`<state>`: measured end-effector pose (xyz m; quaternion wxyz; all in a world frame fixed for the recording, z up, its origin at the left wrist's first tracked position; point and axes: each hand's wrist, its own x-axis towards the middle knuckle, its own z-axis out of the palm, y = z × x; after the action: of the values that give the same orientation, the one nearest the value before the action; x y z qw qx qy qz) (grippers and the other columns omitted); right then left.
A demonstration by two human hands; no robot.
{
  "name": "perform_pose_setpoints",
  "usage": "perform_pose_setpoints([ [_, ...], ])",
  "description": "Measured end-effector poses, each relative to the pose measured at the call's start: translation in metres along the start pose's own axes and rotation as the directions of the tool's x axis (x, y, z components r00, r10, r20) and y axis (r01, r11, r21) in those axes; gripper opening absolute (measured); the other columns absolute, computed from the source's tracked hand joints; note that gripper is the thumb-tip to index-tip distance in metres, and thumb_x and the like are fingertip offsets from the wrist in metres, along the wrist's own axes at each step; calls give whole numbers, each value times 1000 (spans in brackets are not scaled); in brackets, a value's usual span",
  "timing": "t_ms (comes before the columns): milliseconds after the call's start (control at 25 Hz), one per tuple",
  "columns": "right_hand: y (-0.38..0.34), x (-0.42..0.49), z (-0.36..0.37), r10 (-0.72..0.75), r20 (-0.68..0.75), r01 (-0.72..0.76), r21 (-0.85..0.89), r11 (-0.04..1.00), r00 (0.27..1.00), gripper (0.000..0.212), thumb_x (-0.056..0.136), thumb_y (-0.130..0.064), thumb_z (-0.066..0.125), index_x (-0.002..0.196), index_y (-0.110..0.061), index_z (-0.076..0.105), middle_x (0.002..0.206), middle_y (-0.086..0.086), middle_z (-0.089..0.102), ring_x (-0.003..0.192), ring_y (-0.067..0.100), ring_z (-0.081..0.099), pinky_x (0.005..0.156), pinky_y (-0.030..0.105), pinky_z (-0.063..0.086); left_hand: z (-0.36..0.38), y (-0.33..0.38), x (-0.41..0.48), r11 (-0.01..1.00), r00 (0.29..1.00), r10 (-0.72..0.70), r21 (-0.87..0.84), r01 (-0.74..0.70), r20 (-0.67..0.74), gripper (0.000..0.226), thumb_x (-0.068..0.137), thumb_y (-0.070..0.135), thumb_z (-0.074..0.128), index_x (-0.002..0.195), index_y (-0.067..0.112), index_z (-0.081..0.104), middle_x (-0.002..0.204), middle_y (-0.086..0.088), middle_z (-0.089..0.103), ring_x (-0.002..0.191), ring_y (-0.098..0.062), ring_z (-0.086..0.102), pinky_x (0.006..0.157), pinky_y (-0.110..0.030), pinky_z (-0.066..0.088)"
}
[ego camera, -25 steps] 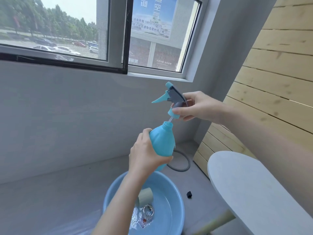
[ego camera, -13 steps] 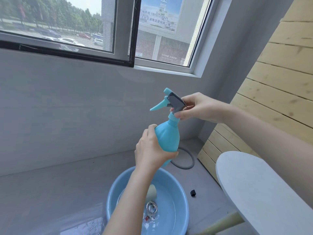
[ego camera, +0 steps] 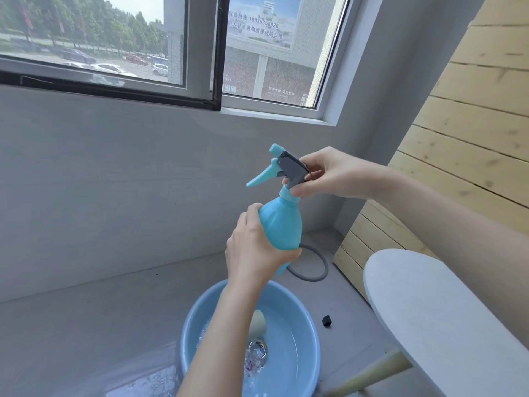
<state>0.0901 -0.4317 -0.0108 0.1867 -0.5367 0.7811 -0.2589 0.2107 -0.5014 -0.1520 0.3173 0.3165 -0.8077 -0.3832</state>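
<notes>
On the grey floor [ego camera: 86, 325], a round light-blue plastic basin [ego camera: 311, 330] holds water [ego camera: 289, 356] and a beige tube [ego camera: 257, 325]. Above it, the left hand [ego camera: 254, 253] grips the turquoise plastic spray bottle [ego camera: 283, 227]; the right hand [ego camera: 335, 174] pinches its grey trigger head [ego camera: 292, 167].

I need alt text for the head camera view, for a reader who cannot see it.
A left hand grips the body of a blue spray bottle above a blue basin, while the right hand pinches its grey spray head at the neck. A window is behind, a white table to the right.
</notes>
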Motion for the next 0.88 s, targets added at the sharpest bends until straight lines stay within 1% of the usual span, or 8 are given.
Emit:
perform_pose_setpoints([
  [120,-1,-2,7,42,-55,-46,-75,996,998,24,80,-20,74,96,-3,68,91,17,70,75,9,62,75,24,54,0,0,-1,999,1000,4,34,-3,-20,87,58,47,81,131,29,37,118,10,49,105,-19,53,74,-28,33],
  [280,-8,-7,19,176,-166,-214,-253,943,970,33,78,-41,69,75,-11,56,58,1,61,54,9,52,54,19,41,-1,0,-3,997,1000,25,70,-24,-15,90,58,48,81,133,28,36,121,10,49,107,-20,53,75,-28,34],
  [480,-22,-6,15,275,-105,-294,-384,876,956,67,65,-77,62,87,-14,55,73,2,59,68,17,57,66,27,42,0,0,-7,999,1000,22,31,-21,-12,88,58,49,80,132,27,37,120,9,50,107,-19,53,76,-28,35],
  [520,-23,-7,11,277,-73,-286,-295,912,958,75,60,-77,66,106,-18,56,84,-2,62,75,16,61,72,24,45,-1,0,-7,1000,1000,19,22,-18,-14,88,58,48,80,132,27,37,119,9,50,107,-19,53,76,-28,36],
  [600,-22,-13,6,258,-34,-256,51,965,966,95,68,-50,78,145,-22,29,108,-2,66,94,15,68,89,28,52,-1,-1,-7,1000,1000,11,7,-11,-22,87,58,47,80,130,27,38,118,9,50,105,-19,53,76,-29,36],
  [720,-13,-22,7,162,-33,-151,218,964,986,93,78,-11,76,151,-21,19,109,1,71,102,14,68,100,33,48,-2,-2,-5,1000,999,5,-6,-5,-32,85,56,46,81,128,26,39,117,9,50,105,-19,53,77,-29,38],
  [800,-11,-25,13,124,-10,-120,207,971,992,90,78,-5,76,148,-22,23,107,1,73,101,12,68,99,30,48,-2,-2,-5,1000,999,5,-13,-5,-35,85,56,45,81,127,25,40,116,9,50,104,-19,53,77,-29,39],
  [880,-8,-24,21,104,-135,-83,159,984,985,80,77,-6,77,142,-20,32,101,0,74,95,11,69,92,27,52,-2,-2,-5,1000,999,13,-12,-14,-35,86,56,45,81,128,25,40,117,9,50,104,-19,53,78,-30,39],
])
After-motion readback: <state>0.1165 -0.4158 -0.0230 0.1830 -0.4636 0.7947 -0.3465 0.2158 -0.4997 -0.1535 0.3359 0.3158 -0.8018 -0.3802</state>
